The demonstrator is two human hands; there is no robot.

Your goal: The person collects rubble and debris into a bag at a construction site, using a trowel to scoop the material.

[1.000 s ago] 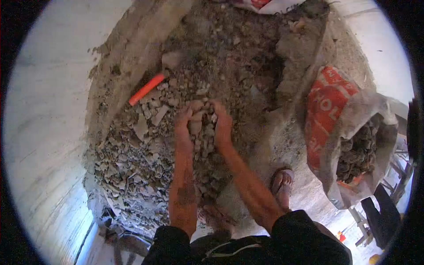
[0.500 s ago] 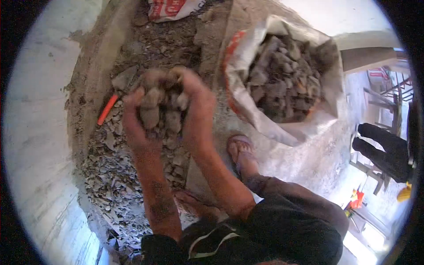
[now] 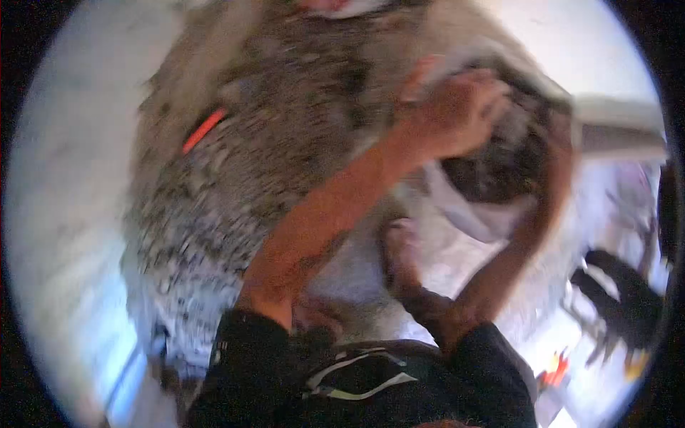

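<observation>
The left hand (image 3: 457, 107) hovers over the mouth of the sack (image 3: 479, 217), fingers loosely curled, while the right hand (image 3: 562, 146) is at the sack's far rim. Motion blur smears both (whether either grips anything cannot be told). The rubble pile (image 3: 250, 164) and an orange handle (image 3: 203, 130) lie left of the sack.

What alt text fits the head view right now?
Motion-blurred: both hands are at the open sack, the left hand above its mouth, the right hand at its far edge; what they hold is unclear. A rubble pile with an orange tool handle lies beside it, and a foot stands by the sack.
</observation>
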